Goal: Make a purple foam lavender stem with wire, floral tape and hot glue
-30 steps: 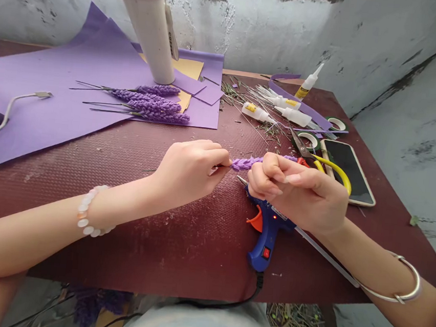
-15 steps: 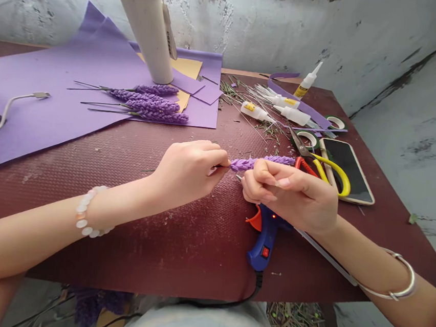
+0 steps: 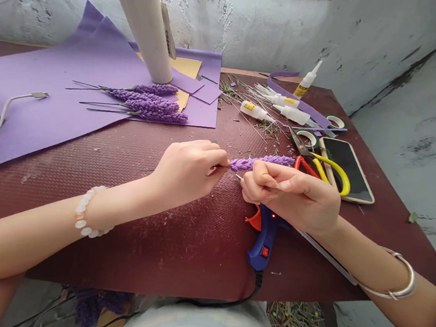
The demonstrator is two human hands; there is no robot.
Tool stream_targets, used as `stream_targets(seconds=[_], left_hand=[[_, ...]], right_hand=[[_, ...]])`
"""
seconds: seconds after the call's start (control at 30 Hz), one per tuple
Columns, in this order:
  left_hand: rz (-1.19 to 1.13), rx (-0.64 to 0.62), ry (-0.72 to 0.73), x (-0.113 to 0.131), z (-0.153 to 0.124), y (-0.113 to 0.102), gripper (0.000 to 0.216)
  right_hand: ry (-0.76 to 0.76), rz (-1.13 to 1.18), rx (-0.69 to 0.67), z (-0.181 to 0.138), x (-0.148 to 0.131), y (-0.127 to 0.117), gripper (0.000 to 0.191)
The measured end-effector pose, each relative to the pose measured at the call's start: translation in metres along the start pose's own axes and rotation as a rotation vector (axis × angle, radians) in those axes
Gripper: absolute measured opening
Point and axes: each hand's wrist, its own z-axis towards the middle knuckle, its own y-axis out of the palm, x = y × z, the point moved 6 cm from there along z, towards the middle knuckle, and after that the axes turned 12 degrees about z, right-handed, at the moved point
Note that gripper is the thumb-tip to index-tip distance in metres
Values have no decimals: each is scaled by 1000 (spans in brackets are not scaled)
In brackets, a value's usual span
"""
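Observation:
My left hand (image 3: 188, 171) is closed in a pinch on the stem end of a purple paper lavender sprig (image 3: 264, 162) held level above the dark red table (image 3: 121, 210). My right hand (image 3: 295, 196) is closed around the sprig's middle from below, fingers curled. Under that hand lies a blue hot glue gun (image 3: 265, 235) with an orange trigger, its metal tip showing between my two hands. A clear glue stick (image 3: 325, 253) sticks out of the gun's back toward my right wrist.
Finished purple sprigs (image 3: 146, 104) lie on purple paper sheets (image 3: 55, 96) at the left. A white tumbler (image 3: 150, 28) stands at the back. Glue bottles (image 3: 281, 108), tape rolls (image 3: 309, 138), yellow-and-red scissors (image 3: 325, 166) and a phone (image 3: 346, 168) crowd the right side. A cable (image 3: 5, 112) lies far left.
My right hand slid a little leftward and down along the sprig, uncovering more of its purple tip. My left hand stayed put.

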Motion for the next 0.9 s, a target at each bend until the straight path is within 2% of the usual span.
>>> stream_targets(seconds=[0.4,0.7,0.9], left_hand=[[-1,-4,-7,-1,0,1,14],[8,6,4,0,0,1,13],[10,1,-2,0,0,1,15]], right_hand=[[25,-10,-66,0,0,7,11],[54,5,-77,0,2,7,8],[87,42,-37,-1,3,8,7]])
